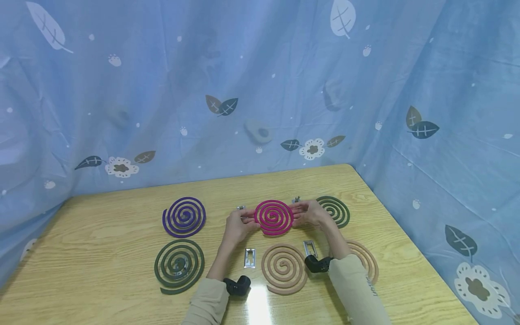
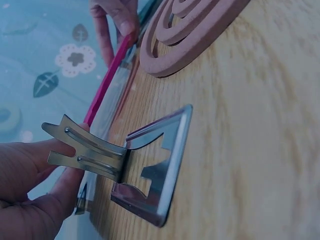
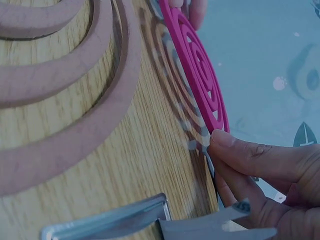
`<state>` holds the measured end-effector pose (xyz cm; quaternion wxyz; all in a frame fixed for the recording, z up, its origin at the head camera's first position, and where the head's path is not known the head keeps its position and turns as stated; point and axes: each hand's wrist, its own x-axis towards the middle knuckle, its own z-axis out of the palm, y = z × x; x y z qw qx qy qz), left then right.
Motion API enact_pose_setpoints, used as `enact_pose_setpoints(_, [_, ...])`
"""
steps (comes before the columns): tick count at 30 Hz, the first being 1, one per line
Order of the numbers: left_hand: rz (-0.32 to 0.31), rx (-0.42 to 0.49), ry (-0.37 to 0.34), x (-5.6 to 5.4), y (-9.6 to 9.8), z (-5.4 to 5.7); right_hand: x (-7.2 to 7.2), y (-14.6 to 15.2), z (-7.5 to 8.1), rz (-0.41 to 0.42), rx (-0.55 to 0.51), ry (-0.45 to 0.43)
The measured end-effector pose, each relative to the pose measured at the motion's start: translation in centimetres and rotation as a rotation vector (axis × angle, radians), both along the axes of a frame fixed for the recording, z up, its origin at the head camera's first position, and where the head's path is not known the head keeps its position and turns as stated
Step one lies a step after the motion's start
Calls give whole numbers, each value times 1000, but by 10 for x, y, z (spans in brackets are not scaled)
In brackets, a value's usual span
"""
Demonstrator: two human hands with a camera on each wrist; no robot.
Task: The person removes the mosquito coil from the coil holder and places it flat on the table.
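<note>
Both hands hold a pink mosquito coil [image 1: 273, 215] by its opposite edges, raised above the table. The left hand [image 1: 239, 224] pinches its left side between thumb and fingers. On the right side, the right hand [image 1: 312, 213] grips the rim, with the thumb tip on the coil's edge in the right wrist view. Below the hands, a tan coil [image 1: 283, 265] lies on the wood. Metal coil stands with upright prongs lie close by; one stand [image 2: 177, 160] rises in front of the left fingers in the left wrist view.
Left on the table [image 1: 101, 253] are a purple coil [image 1: 185, 216] and a dark green coil [image 1: 179, 265], each over a stand. Another green coil [image 1: 332, 211] lies beyond the right hand. A second tan coil [image 1: 367, 259] is partly behind the right forearm. Blue patterned cloth [image 1: 174, 90] surrounds the table.
</note>
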<state>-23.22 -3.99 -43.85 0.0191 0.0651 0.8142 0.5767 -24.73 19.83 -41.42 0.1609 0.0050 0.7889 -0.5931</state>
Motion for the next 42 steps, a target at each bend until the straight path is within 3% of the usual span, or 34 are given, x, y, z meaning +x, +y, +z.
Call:
enact_pose_setpoints(21, [-9,-44,4,-3,-2,-4,-2,-4,1,-16,72,-14])
enact_pose_setpoints(42, [-6,-104,12,-6,-1,-2,-5,-9,3,-15,130,-4])
